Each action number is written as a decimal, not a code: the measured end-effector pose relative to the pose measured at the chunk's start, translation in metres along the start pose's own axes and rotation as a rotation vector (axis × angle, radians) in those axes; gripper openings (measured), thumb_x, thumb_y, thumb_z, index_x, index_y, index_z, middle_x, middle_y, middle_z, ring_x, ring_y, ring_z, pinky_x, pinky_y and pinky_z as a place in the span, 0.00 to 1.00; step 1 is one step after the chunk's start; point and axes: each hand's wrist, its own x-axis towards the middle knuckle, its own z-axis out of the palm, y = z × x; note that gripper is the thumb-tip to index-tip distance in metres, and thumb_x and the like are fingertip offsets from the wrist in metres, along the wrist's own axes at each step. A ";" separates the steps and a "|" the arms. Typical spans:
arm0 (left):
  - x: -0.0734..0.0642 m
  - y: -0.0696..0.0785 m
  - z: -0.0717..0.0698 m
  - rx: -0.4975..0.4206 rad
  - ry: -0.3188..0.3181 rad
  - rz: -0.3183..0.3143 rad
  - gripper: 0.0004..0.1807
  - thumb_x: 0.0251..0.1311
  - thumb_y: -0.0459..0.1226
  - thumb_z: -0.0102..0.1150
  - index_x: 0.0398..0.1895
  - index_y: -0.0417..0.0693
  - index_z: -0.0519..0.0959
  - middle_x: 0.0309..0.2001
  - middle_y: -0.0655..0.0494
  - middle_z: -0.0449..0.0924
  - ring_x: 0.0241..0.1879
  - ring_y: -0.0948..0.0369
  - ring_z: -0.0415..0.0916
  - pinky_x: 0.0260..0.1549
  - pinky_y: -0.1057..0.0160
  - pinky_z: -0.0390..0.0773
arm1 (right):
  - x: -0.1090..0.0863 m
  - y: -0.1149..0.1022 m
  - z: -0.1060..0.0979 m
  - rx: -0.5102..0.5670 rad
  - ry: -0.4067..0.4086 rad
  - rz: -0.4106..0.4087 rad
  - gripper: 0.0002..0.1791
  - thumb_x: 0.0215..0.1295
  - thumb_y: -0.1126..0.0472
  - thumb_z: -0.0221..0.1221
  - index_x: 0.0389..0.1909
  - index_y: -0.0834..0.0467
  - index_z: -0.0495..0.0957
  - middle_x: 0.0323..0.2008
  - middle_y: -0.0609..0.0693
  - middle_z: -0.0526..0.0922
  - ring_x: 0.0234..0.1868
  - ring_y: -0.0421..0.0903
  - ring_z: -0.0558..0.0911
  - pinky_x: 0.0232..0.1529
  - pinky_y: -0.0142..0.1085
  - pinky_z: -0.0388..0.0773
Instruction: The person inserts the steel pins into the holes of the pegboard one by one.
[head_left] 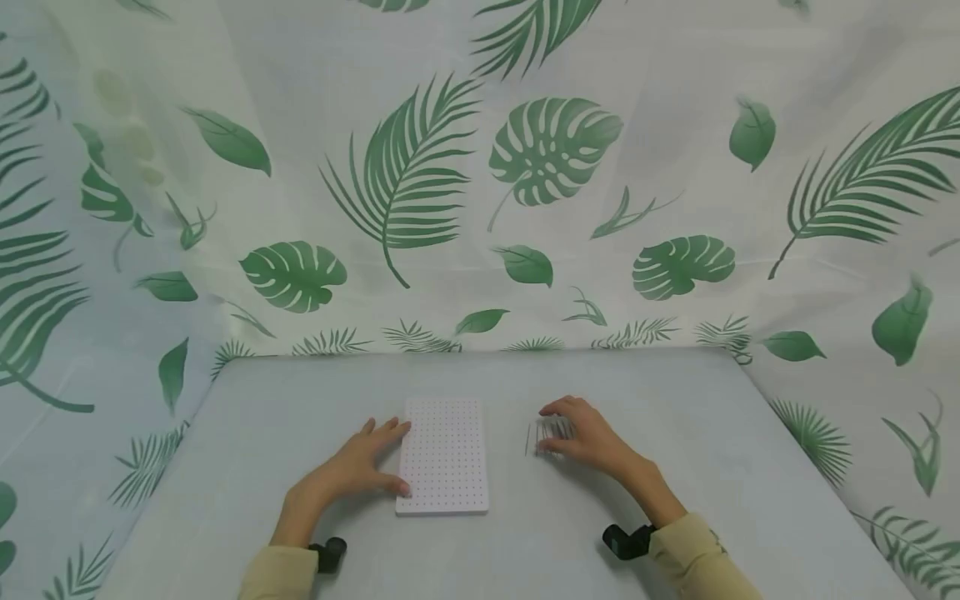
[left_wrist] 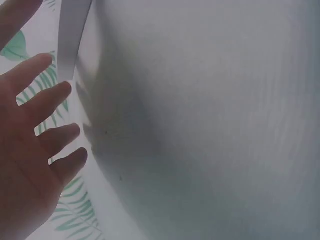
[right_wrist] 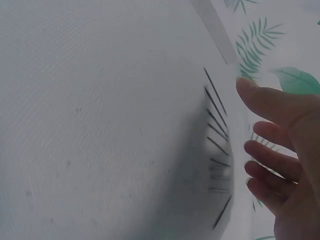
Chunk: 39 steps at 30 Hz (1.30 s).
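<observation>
A white board with rows of small holes lies flat near the middle of the table. At its left side is my left hand, fingers spread, with the fingertips and thumb at the board's edge. To the right of the board, several thin dark metal rods lie in a row. My right hand hovers over them and hides part of the row. In the right wrist view, its thumb and fingers are apart and loosely bent beside the rods, with nothing seen between them.
The white table reaches back to a hanging cloth printed with green leaves, which also lines both sides. Each wrist wears a small black camera, such as the right wrist camera.
</observation>
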 end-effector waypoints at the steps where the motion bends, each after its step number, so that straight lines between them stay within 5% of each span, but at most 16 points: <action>1: 0.000 0.000 0.000 -0.008 -0.002 0.000 0.57 0.44 0.52 0.81 0.78 0.43 0.63 0.78 0.35 0.57 0.78 0.27 0.43 0.71 0.23 0.49 | 0.001 0.000 0.001 0.002 -0.006 0.002 0.25 0.56 0.55 0.76 0.52 0.62 0.83 0.51 0.55 0.85 0.55 0.57 0.80 0.57 0.56 0.78; 12: 0.000 0.002 0.005 -0.031 0.011 -0.044 0.56 0.43 0.47 0.82 0.78 0.46 0.65 0.79 0.38 0.58 0.79 0.30 0.43 0.72 0.24 0.49 | 0.007 -0.003 0.014 -0.051 -0.050 0.021 0.27 0.51 0.49 0.79 0.47 0.60 0.84 0.44 0.51 0.84 0.47 0.50 0.77 0.49 0.47 0.78; 28: -0.003 -0.001 0.010 -0.046 0.058 -0.082 0.55 0.40 0.46 0.82 0.77 0.47 0.67 0.79 0.42 0.60 0.80 0.32 0.43 0.71 0.24 0.49 | 0.011 -0.001 0.027 -0.102 0.022 -0.001 0.24 0.47 0.51 0.81 0.42 0.57 0.84 0.41 0.49 0.81 0.44 0.47 0.75 0.48 0.47 0.75; 39: 0.001 -0.003 0.010 -0.064 0.052 -0.074 0.55 0.41 0.46 0.82 0.77 0.46 0.67 0.79 0.40 0.59 0.80 0.32 0.41 0.73 0.25 0.45 | 0.012 -0.009 0.029 -0.028 0.138 0.049 0.19 0.49 0.60 0.79 0.41 0.57 0.83 0.41 0.50 0.84 0.42 0.47 0.76 0.44 0.43 0.75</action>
